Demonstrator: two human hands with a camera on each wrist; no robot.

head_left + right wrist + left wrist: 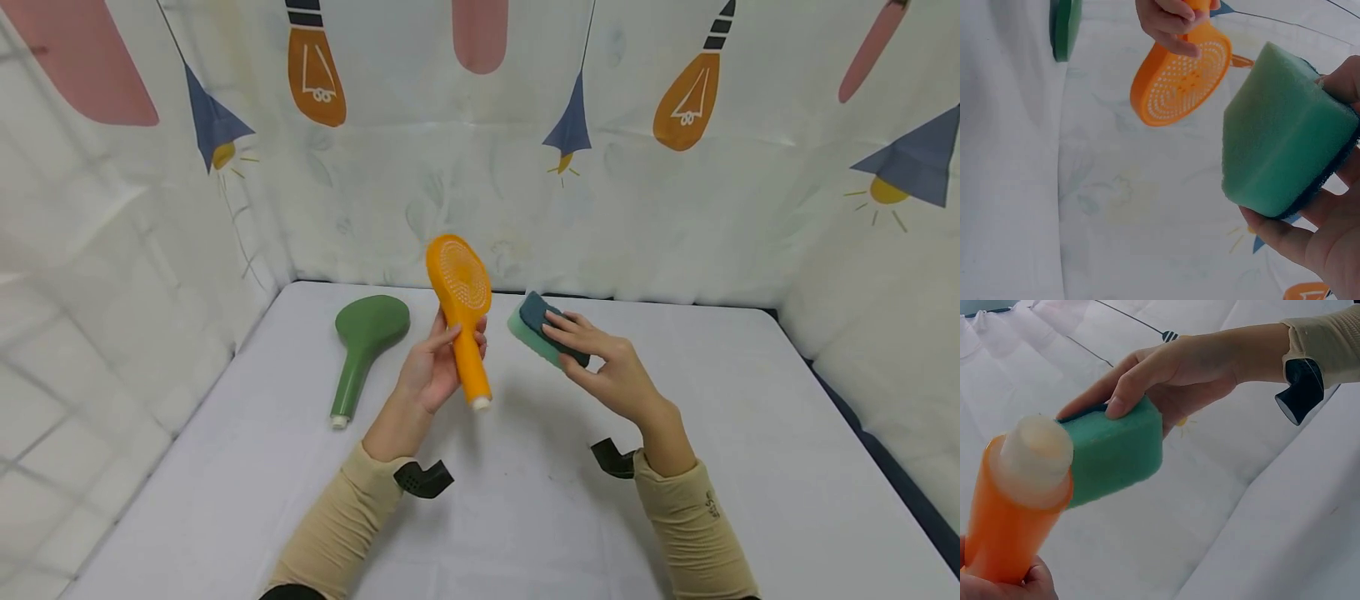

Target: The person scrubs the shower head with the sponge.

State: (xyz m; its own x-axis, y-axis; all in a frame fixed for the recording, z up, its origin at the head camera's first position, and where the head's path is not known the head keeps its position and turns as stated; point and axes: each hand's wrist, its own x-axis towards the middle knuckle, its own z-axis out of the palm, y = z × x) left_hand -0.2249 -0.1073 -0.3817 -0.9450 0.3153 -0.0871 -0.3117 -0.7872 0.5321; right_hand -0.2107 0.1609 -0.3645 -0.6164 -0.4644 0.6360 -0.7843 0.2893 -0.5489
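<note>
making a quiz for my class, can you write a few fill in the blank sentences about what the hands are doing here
1. The left hand grips the orange shower head by its ____.
2. The right hand holds a green ____ with a dark scouring side.
3. A second shower head, coloured ____, lies on the white table.

Missing words: handle; sponge; green

A white surface (525, 500), smooth and covered in a pale sheet, runs back to a curtain wall printed with bulbs and lamps. Directly on it lies one green shower head (362, 350), near the left edge, its round head toward the curtain and its white-tipped handle pointing toward the person.
</note>
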